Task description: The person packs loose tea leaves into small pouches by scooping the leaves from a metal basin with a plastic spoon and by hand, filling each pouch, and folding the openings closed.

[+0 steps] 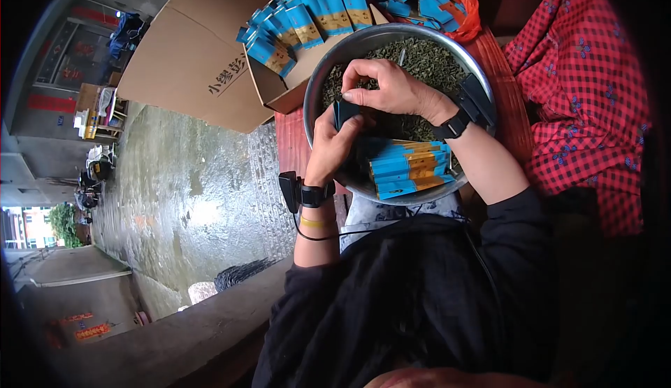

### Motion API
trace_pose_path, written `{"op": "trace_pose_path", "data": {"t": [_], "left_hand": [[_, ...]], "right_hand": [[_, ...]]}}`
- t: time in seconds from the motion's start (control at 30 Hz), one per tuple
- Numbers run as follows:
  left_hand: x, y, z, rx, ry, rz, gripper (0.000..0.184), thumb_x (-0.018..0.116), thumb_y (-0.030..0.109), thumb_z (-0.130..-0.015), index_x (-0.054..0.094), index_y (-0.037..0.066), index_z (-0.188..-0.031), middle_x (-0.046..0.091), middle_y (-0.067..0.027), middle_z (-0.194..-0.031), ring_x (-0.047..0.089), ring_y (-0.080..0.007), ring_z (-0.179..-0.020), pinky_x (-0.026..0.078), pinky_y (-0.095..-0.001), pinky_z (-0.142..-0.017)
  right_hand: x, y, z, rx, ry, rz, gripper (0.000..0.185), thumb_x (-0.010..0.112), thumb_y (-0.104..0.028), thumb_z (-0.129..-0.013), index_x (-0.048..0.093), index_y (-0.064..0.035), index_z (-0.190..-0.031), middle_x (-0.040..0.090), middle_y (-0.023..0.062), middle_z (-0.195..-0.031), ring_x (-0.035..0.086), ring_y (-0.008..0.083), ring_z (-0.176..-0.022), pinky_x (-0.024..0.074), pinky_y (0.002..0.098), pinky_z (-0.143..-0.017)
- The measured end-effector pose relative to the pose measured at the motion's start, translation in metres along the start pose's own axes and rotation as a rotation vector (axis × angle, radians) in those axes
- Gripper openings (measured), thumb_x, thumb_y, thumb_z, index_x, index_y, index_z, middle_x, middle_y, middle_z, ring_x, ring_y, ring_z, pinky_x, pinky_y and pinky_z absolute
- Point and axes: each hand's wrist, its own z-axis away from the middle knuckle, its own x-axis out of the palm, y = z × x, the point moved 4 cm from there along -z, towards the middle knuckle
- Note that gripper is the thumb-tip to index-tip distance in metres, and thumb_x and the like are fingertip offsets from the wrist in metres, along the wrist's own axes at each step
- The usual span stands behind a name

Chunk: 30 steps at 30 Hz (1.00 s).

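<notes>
My left hand (331,143) grips a small dark-blue packet (343,114) upright over the left side of a metal basin (312,84). Just above the packet's top edge, my right hand (398,91) is closed in a pinch, thumb and index finger together. Whatever those fingertips hold is too small to make out. Dried green leaves (437,63), resembling tea, fill the basin. A row of blue-and-gold packets (412,168) lies on the near side, inside the rim. Several dark flat packets (477,101) rest at the basin's right edge, beside my right wrist.
Behind the basin stands an open cardboard box (189,52) holding many blue-and-gold packets (304,24). An orange-red plastic bag (470,0) with more packets sits at the back. Red checked cloth (580,73) hangs on the right. Wet paving (203,171) lies to the left.
</notes>
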Motion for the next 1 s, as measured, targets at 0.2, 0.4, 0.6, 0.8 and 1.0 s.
{"op": "trace_pose_path", "data": {"t": [0.2,0.4,0.6,0.8,1.0], "left_hand": [[0.001,-0.002,0.002,-0.039,0.014,0.136,0.021,0.064,0.016,-0.092,0.059,-0.001,-0.104,0.067,-0.0043,-0.089,0.062,-0.011,-0.084,0.05,-0.0245,-0.076],[-0.002,-0.001,0.0,0.016,0.096,-0.01,0.023,0.063,0.017,-0.094,0.058,-0.001,-0.107,0.067,-0.005,-0.093,0.062,-0.0102,-0.083,0.049,-0.0239,-0.076],[0.002,0.002,0.0,-0.03,-0.007,0.136,0.032,0.05,0.029,-0.101,0.057,-0.002,-0.105,0.068,-0.0086,-0.09,0.063,-0.0122,-0.077,0.05,-0.0253,-0.074],[0.004,0.003,0.003,-0.12,-0.037,0.098,0.041,0.043,0.036,-0.102,0.058,-0.002,-0.102,0.067,-0.0085,-0.085,0.061,-0.0128,-0.069,0.051,-0.0265,-0.067],[0.003,0.007,0.0,-0.08,0.027,0.105,0.046,0.041,0.039,-0.103,0.06,-0.002,-0.098,0.066,-0.0088,-0.083,0.061,-0.0134,-0.068,0.05,-0.0271,-0.066]], "right_hand": [[0.005,-0.002,0.006,-0.009,-0.167,0.105,0.024,0.069,-0.015,-0.081,0.062,0.001,-0.097,0.064,0.0097,-0.105,0.061,0.0218,-0.101,0.0468,0.0339,-0.093],[0.002,-0.008,0.006,-0.157,0.086,0.323,0.027,0.068,-0.015,-0.079,0.066,0.0044,-0.099,0.062,0.0143,-0.116,0.059,0.0298,-0.107,0.0474,0.0365,-0.095],[-0.021,-0.006,0.007,-0.07,0.088,0.231,0.038,0.068,-0.028,-0.082,0.066,0.0031,-0.104,0.062,0.0157,-0.117,0.059,0.0301,-0.11,0.0473,0.0373,-0.095],[-0.013,0.008,0.011,0.186,-0.37,0.189,0.035,0.071,-0.035,-0.082,0.068,-0.002,-0.093,0.064,0.0131,-0.109,0.059,0.0259,-0.106,0.0473,0.0369,-0.09],[-0.007,0.005,0.008,0.18,-0.255,0.131,0.03,0.073,-0.028,-0.081,0.065,-0.0014,-0.092,0.066,0.0107,-0.087,0.063,0.0208,-0.081,0.0492,0.034,-0.078]]}}
